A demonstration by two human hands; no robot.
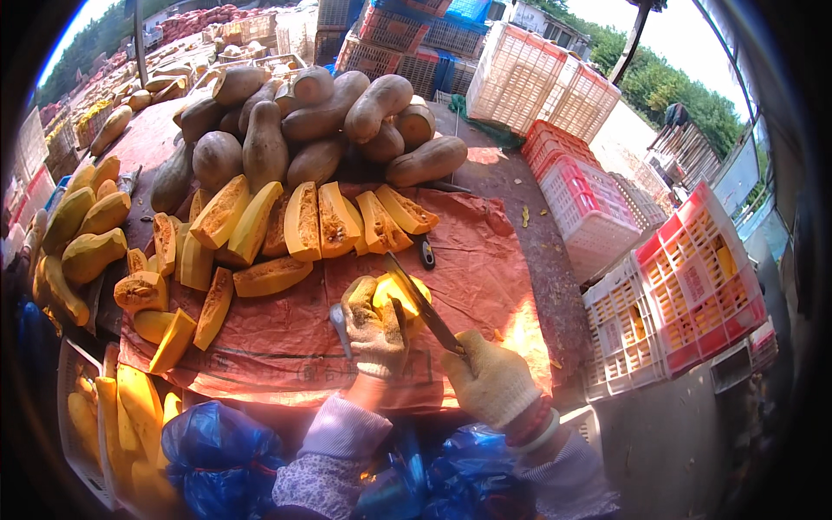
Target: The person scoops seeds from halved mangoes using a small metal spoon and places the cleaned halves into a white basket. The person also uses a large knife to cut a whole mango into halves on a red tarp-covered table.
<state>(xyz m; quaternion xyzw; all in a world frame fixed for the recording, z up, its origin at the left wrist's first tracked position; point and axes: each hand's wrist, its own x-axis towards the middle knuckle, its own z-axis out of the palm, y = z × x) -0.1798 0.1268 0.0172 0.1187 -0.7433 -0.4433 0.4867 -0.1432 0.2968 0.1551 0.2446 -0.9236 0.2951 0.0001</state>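
My left hand, in a stained knit glove, holds a piece of peeled yellow squash above a red plastic sheet. My right hand, gloved too, grips a long knife, its blade slanting up and leftwards across the squash piece. A black-handled tool lies just beyond the piece. Another tool's pale grey part shows beside my left glove. Cut squash pieces with orange, seedy insides lie beyond and to the left on the sheet.
Whole unpeeled squashes are heaped at the table's far side. Peeled ones lie at the left, and more fill a white crate at lower left. Plastic crates stand along the right. Blue plastic bags cover the area near my body.
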